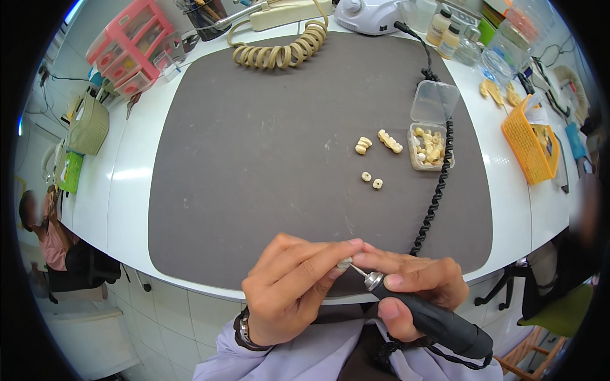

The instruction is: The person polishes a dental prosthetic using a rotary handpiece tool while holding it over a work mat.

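Right hand point(438, 278) grips black handpiece point(445, 324); left hand point(286, 282) pinches pale piece point(345, 262), mostly finger-hidden. Grey mat point(273, 159) lies on white table point(130, 171); tiled floor point(168, 308) below.

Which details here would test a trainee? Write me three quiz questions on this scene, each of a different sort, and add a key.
1. Which hand grips the black cylindrical handpiece?
2. True or false: the small clear plastic box stands open, with cream tooth-shaped pieces inside.
3. Relative to the dark grey rounded mat, where does the yellow openwork plastic basket stand? A) on it; B) to its right; C) to its left.

Key:
1. The right hand; the left hand holds a small whitish piece.
2. True.
3. B.
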Tool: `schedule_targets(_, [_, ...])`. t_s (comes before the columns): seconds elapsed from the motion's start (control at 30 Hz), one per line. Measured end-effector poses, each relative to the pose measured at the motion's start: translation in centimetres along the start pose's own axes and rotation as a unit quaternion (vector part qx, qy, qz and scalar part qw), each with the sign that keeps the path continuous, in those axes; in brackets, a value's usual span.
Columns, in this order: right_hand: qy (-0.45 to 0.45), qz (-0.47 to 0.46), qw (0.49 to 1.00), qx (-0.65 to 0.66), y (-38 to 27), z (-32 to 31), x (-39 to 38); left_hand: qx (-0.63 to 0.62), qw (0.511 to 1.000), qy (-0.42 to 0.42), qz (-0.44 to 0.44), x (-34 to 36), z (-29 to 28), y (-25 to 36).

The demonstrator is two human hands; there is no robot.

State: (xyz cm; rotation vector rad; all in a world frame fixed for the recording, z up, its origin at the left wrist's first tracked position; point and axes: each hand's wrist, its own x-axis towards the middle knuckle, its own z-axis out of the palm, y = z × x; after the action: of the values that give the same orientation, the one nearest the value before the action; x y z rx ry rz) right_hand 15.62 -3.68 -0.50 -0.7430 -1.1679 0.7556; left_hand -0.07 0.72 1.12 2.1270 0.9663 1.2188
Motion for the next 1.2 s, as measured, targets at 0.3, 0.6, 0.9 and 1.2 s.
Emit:
schedule_targets(0.3, [-0.004, -0.002, 1.000, -0.004, -0.01, -0.05, 0.07, 0.000, 1.000, -0.005, -0.011, 0.00, -0.09, 0.07])
schedule_targets(0.6, [0.004, -0.018, 1.000, -0.020, -0.13, 0.09, 0.01, -0.008, 1.000, 0.003, -0.006, 0.06, 0.02, 0.14])
schedule_targets(0.9, [0.008, -0.022, 0.999, -0.032, -0.13, 0.19, 0.10, 0.012, 1.000, 0.012, 0.000, 0.02, 0.17, 0.09])
schedule_targets(1.2, [0.017, -0.017, 0.999, -0.024, 0.29, 0.23, -0.10, 0.013, 1.000, 0.016, 0.003, -0.12, 0.31, -0.19])
